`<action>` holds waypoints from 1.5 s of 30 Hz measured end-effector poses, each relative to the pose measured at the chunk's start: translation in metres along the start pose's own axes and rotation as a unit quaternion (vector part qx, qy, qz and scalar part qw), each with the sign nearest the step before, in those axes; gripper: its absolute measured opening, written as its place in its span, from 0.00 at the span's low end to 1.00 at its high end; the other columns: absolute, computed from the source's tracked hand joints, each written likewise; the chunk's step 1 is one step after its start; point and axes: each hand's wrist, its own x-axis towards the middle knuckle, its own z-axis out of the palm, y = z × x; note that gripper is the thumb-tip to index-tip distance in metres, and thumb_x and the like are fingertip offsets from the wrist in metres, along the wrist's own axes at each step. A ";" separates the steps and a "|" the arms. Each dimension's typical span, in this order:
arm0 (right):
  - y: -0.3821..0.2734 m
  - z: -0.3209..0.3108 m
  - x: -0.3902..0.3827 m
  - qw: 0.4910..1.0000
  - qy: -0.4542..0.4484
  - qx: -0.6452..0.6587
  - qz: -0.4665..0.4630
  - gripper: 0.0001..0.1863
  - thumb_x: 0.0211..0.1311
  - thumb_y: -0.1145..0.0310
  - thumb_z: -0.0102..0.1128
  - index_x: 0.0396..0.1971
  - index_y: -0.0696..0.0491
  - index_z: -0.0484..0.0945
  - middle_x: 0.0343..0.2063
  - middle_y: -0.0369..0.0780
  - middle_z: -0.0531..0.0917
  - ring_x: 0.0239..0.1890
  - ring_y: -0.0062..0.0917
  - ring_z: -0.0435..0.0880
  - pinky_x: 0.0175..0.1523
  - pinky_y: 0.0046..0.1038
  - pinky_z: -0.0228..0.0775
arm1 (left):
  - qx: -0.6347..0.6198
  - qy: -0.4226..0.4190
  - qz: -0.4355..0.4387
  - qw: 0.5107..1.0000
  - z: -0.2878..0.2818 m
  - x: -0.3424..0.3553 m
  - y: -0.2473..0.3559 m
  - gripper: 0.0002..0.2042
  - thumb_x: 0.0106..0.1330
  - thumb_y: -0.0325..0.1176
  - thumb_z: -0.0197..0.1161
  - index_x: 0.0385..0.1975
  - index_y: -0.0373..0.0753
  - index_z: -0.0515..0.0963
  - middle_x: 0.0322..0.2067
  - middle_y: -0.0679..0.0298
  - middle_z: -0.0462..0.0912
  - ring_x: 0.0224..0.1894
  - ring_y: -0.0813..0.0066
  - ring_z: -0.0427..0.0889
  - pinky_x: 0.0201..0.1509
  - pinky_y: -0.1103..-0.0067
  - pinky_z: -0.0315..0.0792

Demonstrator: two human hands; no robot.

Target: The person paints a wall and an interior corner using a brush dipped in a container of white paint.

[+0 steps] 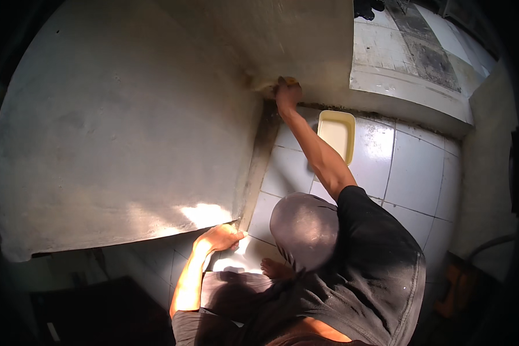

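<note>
Fingers (285, 87) pressed into wall (115, 127) corner, tray (337, 134) near, left hand (220, 237) on edge

right hand (287, 92): held object mostly hidden | dark object (368, 7): cut off at top edge

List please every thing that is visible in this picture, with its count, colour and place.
wall: one, grey plaster, left and upper middle, meeting at an inner corner
sponge-like pad: one, yellowish, pressed on the wall near the corner; kind unclear
tray: one, pale yellow, rectangular, on the floor by the wall
floor tiles: many, white, glossy, right half
bare foot: one, on the tiles, lower middle
right hand: one, raised, holding the pad to the wall
left hand: one, braced on the wall's lower edge
</note>
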 end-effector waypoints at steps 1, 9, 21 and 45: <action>0.018 -0.019 0.004 0.998 0.007 -0.061 -0.026 0.16 0.61 0.64 0.62 0.36 0.66 0.78 0.26 0.49 0.85 0.25 0.38 0.87 0.31 0.37 0.79 | -0.003 0.002 0.003 1.000 -0.002 -0.003 0.005 0.23 0.74 0.49 0.55 0.27 0.35 0.83 0.24 0.64 0.85 0.31 0.75 0.81 0.44 0.75 0.74; -0.024 0.049 0.016 0.959 -0.036 -0.220 -0.176 0.23 0.60 0.58 0.63 0.43 0.65 0.78 0.40 0.56 0.85 0.43 0.48 0.86 0.47 0.44 0.76 | -0.003 0.003 -0.006 1.000 0.000 -0.007 0.004 0.23 0.71 0.50 0.52 0.20 0.38 0.76 0.22 0.57 0.79 0.28 0.60 0.78 0.40 0.67 0.72; 0.055 -0.028 0.001 0.997 0.072 -0.020 0.012 0.15 0.62 0.65 0.61 0.33 0.65 0.82 0.23 0.44 0.85 0.25 0.26 0.86 0.31 0.32 0.77 | -0.047 -0.016 -0.004 0.999 0.014 0.008 -0.019 0.24 0.75 0.51 0.54 0.30 0.33 0.83 0.27 0.60 0.85 0.34 0.71 0.81 0.44 0.74 0.73; 0.068 -0.035 0.009 0.993 0.074 -0.093 -0.009 0.15 0.62 0.63 0.62 0.36 0.62 0.79 0.23 0.47 0.84 0.21 0.36 0.84 0.28 0.35 0.74 | -0.013 -0.019 -0.001 1.000 0.001 0.016 -0.001 0.28 0.75 0.54 0.50 0.23 0.37 0.85 0.22 0.62 0.86 0.32 0.67 0.83 0.46 0.73 0.74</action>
